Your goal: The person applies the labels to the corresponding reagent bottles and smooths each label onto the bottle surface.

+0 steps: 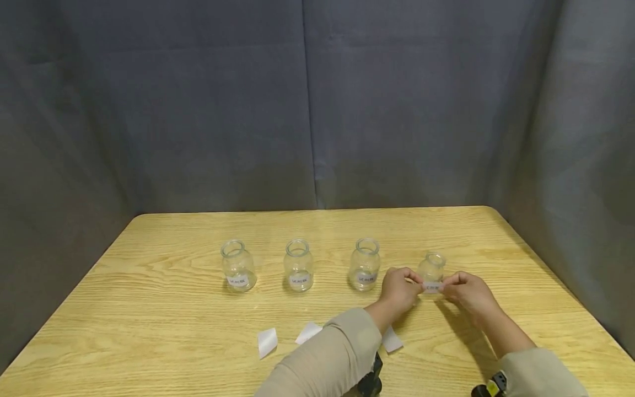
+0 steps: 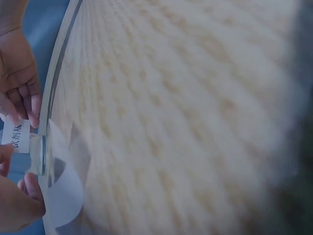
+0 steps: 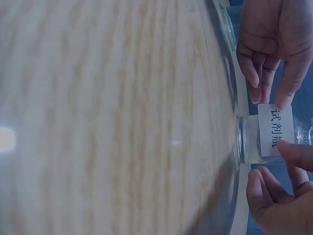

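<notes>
Four small clear glass jars stand in a row on the wooden table [image 1: 163,309]. The three to the left [image 1: 238,266] [image 1: 298,266] [image 1: 365,264] carry white labels. Both hands are at the rightmost jar [image 1: 432,263]. My left hand [image 1: 399,289] pinches the left end of a white printed label [image 1: 432,286], and my right hand [image 1: 468,292] pinches its right end. The label [image 3: 275,129] lies against the front of the jar [image 3: 249,144], with fingertips at both its ends. In the left wrist view the label [image 2: 17,136] shows beside the jar's base [image 2: 41,152].
Three white backing papers lie near the front of the table [image 1: 267,341] [image 1: 308,332] [image 1: 392,339]; one curls close in the left wrist view [image 2: 66,191]. Grey curtains close off the back and both sides. The table's right edge runs close to the hands.
</notes>
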A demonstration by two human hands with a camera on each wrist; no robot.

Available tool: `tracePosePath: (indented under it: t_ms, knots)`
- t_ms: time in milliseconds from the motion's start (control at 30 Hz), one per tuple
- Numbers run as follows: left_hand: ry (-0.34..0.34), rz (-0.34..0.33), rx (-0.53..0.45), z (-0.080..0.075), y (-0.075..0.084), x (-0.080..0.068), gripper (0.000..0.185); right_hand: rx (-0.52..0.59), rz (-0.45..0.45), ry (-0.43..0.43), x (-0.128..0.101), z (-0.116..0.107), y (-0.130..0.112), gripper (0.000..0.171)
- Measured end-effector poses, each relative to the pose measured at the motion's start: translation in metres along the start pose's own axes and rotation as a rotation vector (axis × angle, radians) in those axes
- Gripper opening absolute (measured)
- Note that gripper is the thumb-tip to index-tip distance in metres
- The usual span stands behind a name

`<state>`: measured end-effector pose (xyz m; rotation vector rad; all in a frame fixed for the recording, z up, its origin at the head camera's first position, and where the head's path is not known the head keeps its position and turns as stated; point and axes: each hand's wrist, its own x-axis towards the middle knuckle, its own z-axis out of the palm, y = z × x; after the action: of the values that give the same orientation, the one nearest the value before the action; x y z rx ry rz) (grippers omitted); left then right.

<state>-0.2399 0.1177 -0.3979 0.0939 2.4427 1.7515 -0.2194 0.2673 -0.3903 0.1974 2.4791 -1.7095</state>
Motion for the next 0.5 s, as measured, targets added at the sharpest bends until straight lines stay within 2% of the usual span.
tracePosePath:
  t_ms: [233, 500]
  knots:
    - [0.008, 0.028, 0.057, 0.0026, -0.0035, 0.0048, 0.013, 0.03, 0.02, -0.02, 0.0029, -0.0017, 0.0002, 0.009]
    - [-0.014, 0.042, 0.049, 0.0011, -0.0028, 0.0079, 0.012, -0.046, -0.005, -0.018, 0.0057, -0.0042, -0.0021, 0.008]
